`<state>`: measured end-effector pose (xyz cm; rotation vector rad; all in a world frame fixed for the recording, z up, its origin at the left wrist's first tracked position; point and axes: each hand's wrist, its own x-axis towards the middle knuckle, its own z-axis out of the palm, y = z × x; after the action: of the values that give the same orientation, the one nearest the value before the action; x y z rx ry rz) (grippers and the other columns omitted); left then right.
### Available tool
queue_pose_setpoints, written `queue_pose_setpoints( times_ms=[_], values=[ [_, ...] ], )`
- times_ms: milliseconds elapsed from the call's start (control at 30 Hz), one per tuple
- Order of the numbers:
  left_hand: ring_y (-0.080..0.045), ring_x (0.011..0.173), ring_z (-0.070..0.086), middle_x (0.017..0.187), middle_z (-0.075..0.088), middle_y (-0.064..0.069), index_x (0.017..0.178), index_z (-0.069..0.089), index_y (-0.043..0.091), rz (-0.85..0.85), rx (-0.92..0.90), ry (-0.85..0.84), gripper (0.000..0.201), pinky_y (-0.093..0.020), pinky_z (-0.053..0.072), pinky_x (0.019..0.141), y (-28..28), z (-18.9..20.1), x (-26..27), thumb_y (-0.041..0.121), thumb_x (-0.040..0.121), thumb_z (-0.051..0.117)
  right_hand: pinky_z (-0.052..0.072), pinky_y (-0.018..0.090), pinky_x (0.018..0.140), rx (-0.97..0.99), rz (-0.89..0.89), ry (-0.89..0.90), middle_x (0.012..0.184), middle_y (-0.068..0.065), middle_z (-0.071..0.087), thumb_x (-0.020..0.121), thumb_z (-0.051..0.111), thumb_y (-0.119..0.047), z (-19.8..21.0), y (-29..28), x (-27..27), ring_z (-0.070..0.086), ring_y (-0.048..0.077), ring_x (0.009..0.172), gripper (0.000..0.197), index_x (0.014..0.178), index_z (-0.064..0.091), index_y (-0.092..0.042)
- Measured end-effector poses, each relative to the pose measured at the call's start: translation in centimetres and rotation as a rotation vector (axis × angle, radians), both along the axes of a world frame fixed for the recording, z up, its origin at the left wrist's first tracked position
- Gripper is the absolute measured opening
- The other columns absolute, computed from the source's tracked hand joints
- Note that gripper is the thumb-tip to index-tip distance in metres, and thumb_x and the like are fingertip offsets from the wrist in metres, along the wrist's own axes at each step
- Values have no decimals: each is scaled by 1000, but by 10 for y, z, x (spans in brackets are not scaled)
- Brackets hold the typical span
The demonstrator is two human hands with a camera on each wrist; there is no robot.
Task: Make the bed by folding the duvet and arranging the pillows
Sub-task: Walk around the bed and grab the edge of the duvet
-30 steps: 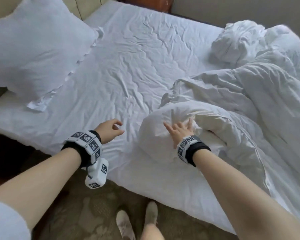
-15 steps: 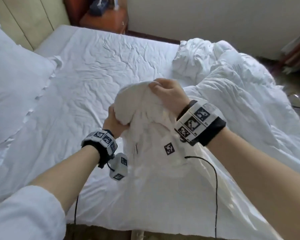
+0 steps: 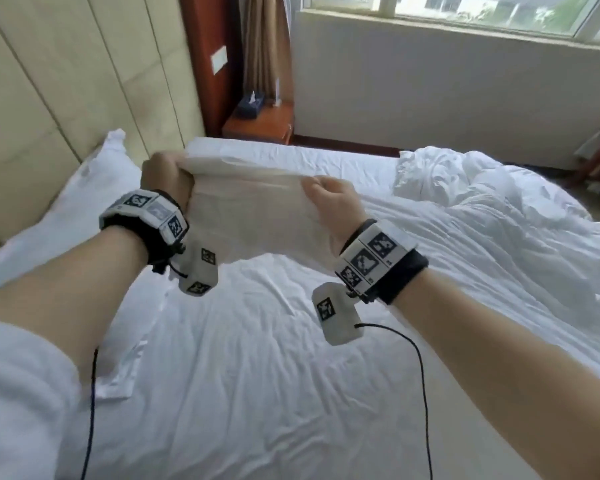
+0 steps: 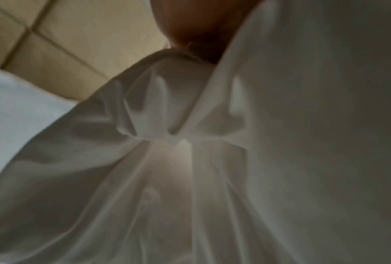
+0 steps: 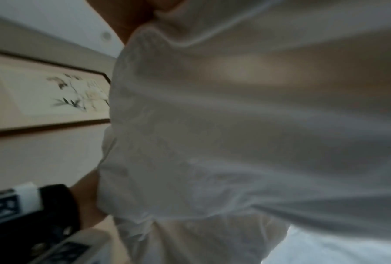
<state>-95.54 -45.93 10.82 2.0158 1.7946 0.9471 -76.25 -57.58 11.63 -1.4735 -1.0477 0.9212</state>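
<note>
I hold a limp cream-white pillow (image 3: 253, 216) in the air over the bed, stretched between both hands. My left hand (image 3: 165, 178) grips its left end and my right hand (image 3: 329, 199) grips its right end, fingers curled into the cloth. Bunched pillow fabric (image 4: 167, 125) fills the left wrist view, and the same cloth (image 5: 235, 125) fills the right wrist view. A second white pillow (image 3: 94, 188) leans on the headboard at the left. The crumpled white duvet (image 3: 482, 216) lies heaped on the right half of the bed.
The wrinkled white sheet (image 3: 257, 358) spreads below my arms. A padded beige headboard (image 3: 66, 81) runs along the left. A wooden nightstand (image 3: 257, 124) with a tissue box (image 3: 252, 105) stands beyond the bed's far corner, under a curtain. Cables hang from both wrists.
Both hands took hold of the pillow beside the duvet, lifted it off the bed and pulled it out wide between them. My view has risen toward the window wall.
</note>
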Motion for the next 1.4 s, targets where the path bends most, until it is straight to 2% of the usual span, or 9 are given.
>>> queue_pose_setpoints(
  times_ms=[200,267,367,433,567,833,967,1133,1400],
  values=[
    [-51,100,56,106,58,-41,98,58,-18,280,96,-2,45,-49,45,85,34,45,-162,15,85,32,40,32,63,27,236,149,72,11,48,96,48,-18,19,44,-158,47,21,65,30,76,60,2],
    [-43,100,59,113,60,-35,107,58,-14,347,-31,-18,30,-18,51,74,40,17,-207,6,91,44,42,31,66,-9,329,89,75,11,51,95,49,-22,2,56,-192,50,20,69,31,80,62,2],
    [2,49,58,101,64,-23,84,61,-6,335,-348,82,19,13,27,61,51,-69,-274,3,90,46,43,24,62,-193,571,-139,65,1,53,96,47,-34,-44,67,-217,52,8,53,36,65,55,-18],
    [7,46,56,99,62,-18,77,58,2,299,-691,187,18,-5,44,56,46,-131,-295,3,91,47,41,19,55,-333,662,-244,58,0,49,97,41,-38,-79,71,-210,47,4,42,39,65,55,-22],
    [-25,118,56,126,61,-16,118,63,2,113,-1012,411,39,-26,43,92,21,-210,-294,-5,80,63,40,19,53,-482,530,-520,54,0,48,98,42,-34,-131,75,-165,47,6,42,39,62,50,-20],
    [-34,120,52,129,56,-20,119,58,6,69,-805,215,38,-36,41,102,26,-257,-214,27,88,58,41,24,73,-772,389,-655,65,-2,54,98,43,-31,-208,41,-94,55,18,70,31,101,61,-6],
    [-38,133,34,146,31,-20,140,35,20,31,-674,316,81,-43,28,110,13,-297,-172,59,75,63,47,29,85,-852,325,-677,105,8,67,94,50,-35,-261,24,-84,61,23,94,33,113,60,-10],
    [-42,142,17,151,13,-34,148,-14,26,209,-863,328,132,-49,20,114,-2,-363,-165,45,60,82,45,30,90,-930,317,-678,114,9,65,93,51,-36,-319,6,-77,60,25,105,34,116,58,-12],
    [-42,110,55,118,61,-25,108,63,3,291,-788,51,29,-37,44,91,1,-327,-184,14,83,53,40,32,99,-955,451,-674,132,10,50,84,65,-38,-334,4,-114,51,26,119,67,140,35,-18]
  ],
)
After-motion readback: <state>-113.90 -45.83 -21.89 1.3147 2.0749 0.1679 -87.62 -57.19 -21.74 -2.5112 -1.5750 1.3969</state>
